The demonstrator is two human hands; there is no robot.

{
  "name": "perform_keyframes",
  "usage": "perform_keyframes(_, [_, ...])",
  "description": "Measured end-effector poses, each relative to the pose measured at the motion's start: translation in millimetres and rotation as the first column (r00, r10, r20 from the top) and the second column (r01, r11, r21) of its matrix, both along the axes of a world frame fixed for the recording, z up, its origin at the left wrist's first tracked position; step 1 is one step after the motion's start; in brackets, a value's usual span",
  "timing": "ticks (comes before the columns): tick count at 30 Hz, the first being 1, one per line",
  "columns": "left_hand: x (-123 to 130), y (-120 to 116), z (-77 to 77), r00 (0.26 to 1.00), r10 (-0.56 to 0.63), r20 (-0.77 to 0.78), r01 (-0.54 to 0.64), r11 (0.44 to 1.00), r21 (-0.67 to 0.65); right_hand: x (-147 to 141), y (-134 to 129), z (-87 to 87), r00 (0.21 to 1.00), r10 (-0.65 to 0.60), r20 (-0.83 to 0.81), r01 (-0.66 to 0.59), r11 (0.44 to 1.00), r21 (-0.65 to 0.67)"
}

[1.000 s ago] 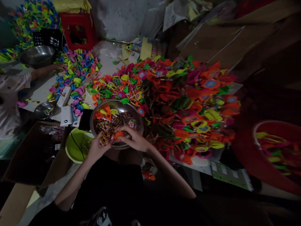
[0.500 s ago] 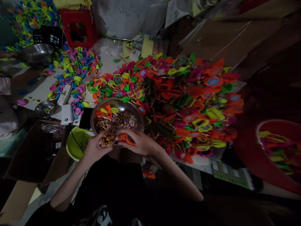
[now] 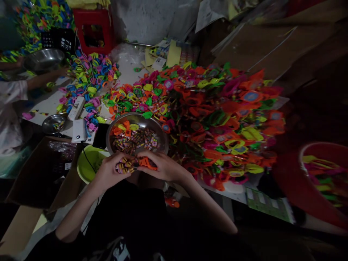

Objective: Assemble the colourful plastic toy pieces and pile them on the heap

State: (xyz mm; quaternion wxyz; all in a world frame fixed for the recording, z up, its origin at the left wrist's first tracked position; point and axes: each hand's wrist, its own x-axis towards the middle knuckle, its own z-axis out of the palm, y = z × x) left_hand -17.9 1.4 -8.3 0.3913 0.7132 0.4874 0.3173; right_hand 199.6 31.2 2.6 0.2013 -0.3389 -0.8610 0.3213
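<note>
In the head view, you had both hands up in front of you, at the near side of a big metal bowl (image 3: 164,139). Your left hand (image 3: 111,170) was curled around a bunch of small rolls (image 3: 125,166), brown, yellow and pink. Your right hand (image 3: 165,167) pinched an orange plastic piece (image 3: 148,163) between thumb and fingers. The bunch and the orange piece were very close together; I cannot tell if they touched.

Inside the big bowl lay lots of loose little rolls (image 3: 149,139), with a few orange and yellow plastic bits (image 3: 127,127) at the far left.

To the right of the bowl was a huge heap of toy watches (image 3: 217,123), orange, pink, green and yellow. Farther right sat a red tub (image 3: 288,170) with more bright bits in it. To the left, near you, was a lime green bowl (image 3: 82,166), and beside it a brown box (image 3: 29,174).

Far to the left, another heap (image 3: 84,81), blue, pink and yellow, lay on the white table (image 3: 129,74). Another person's sleeve (image 3: 13,92) showed at the left edge.
</note>
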Motion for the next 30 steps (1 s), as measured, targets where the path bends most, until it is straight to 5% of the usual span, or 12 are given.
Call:
perform_keyframes(10, [-4, 2, 2.7, 0.991, -0.137, -0.003, 0.135, 0.976, 0.171, -3, 0, -8.4, 0.993, 0.096, -0.074, -0.095, 0.995, 0.017])
perform_keyframes(16, [0, 2, 1.4, 0.995, -0.093, -0.046, 0.095, 0.995, 0.040, -3, 0, -14.7, 0.999, 0.051, -0.017, -0.050, 0.995, 0.083])
perform_keyframes(22, [-5, 6, -17.4, 0.995, -0.036, -0.089, 0.028, 0.996, -0.088, 5, 8, -14.8, 0.998, 0.067, 0.010, -0.064, 0.979, -0.194])
perform_keyframes(26, [-17, 9, -41.3, 0.991, 0.104, -0.080, -0.115, 0.982, -0.151, 44, 28, -0.7, 0.969, 0.237, 0.067, -0.197, 0.910, -0.365])
perform_keyframes(27, [-20, 9, -45.8, 0.989, 0.124, -0.080, -0.136, 0.977, -0.163, 59, 37, 3.8, 0.977, 0.202, 0.074, -0.165, 0.923, -0.347])
perform_keyframes(29, [-24, 9, -51.9, 0.988, 0.125, -0.086, -0.139, 0.974, -0.179, 88, 55, 10.3, 0.981, -0.194, 0.013, 0.194, 0.974, -0.115])
perform_keyframes(30, [-24, 9, -53.7, 0.990, 0.115, -0.086, -0.129, 0.975, -0.181, 101, 64, 10.9, 0.885, -0.454, -0.100, 0.460, 0.886, 0.050])
